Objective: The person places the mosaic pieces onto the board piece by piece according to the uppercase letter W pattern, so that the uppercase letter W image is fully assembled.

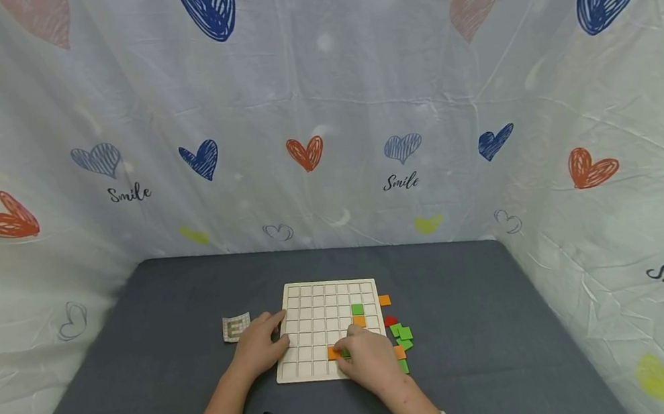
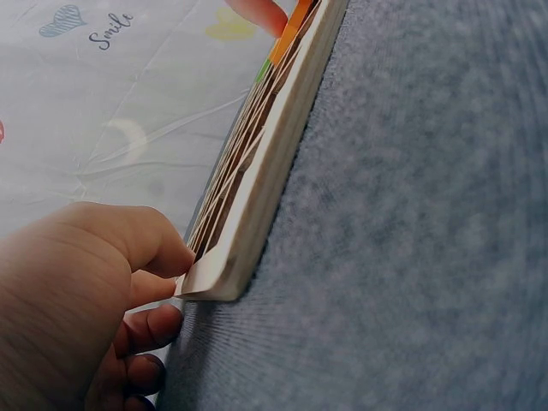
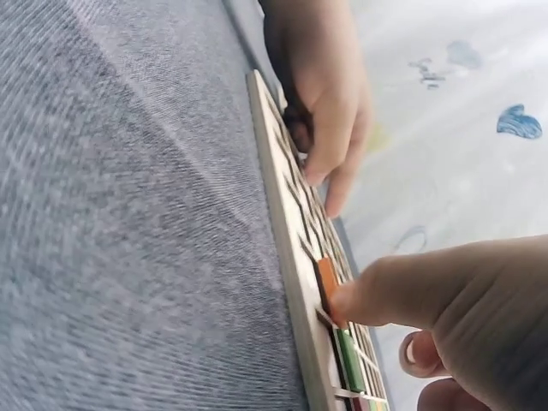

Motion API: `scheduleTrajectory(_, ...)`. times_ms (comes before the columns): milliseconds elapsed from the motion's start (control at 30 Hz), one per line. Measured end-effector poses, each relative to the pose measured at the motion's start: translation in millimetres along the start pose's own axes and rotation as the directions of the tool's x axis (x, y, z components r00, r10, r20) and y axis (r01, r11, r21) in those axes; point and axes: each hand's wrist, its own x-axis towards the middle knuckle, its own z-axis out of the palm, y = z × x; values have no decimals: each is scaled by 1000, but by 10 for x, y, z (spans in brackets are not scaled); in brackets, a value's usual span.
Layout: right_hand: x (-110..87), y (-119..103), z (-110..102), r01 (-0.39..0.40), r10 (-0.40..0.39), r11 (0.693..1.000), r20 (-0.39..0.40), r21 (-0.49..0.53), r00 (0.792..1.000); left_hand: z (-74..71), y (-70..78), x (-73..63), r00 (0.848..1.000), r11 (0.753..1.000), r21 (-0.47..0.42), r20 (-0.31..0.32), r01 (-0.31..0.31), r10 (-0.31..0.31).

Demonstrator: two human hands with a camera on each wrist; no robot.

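A pale wooden board with a square grid [image 1: 311, 330] lies on the dark cloth. My left hand [image 1: 259, 343] rests at its left edge, with index finger and thumb spread and their tips on the rim. Over the lower right of the grid, my right hand [image 1: 369, 358] presses a fingertip on an orange square tile [image 1: 333, 353]. Beside that tile sits a green tile [image 3: 349, 360], partly covered by the hand in the head view. Higher on the grid, another green tile [image 1: 358, 309] sits directly above another orange tile [image 1: 359, 321].
Along the board's right side lie loose tiles: an orange one [image 1: 385, 300], a red one [image 1: 390, 321], several green ones [image 1: 405, 333] and another orange one [image 1: 399, 352]. A small printed card [image 1: 236, 321] lies left of the board. A white curtain with hearts [image 1: 337, 199] hangs behind the table.
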Motion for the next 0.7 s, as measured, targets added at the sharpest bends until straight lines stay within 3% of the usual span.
scheduleTrajectory(300,10,35,22,-43,43,999,-3,27,999,1,-7,6,1000,1000,-8,4,-5,5)
scheduleTrajectory(500,24,173,-145,-99,100,983,-3,153,995,7,-5,2,1000,1000,-12,11,-1,1)
scheduleTrajectory(700,29,383,-314,-205,211,957,-9,205,977,-3,-8,4,1000,1000,-13,11,-6,6)
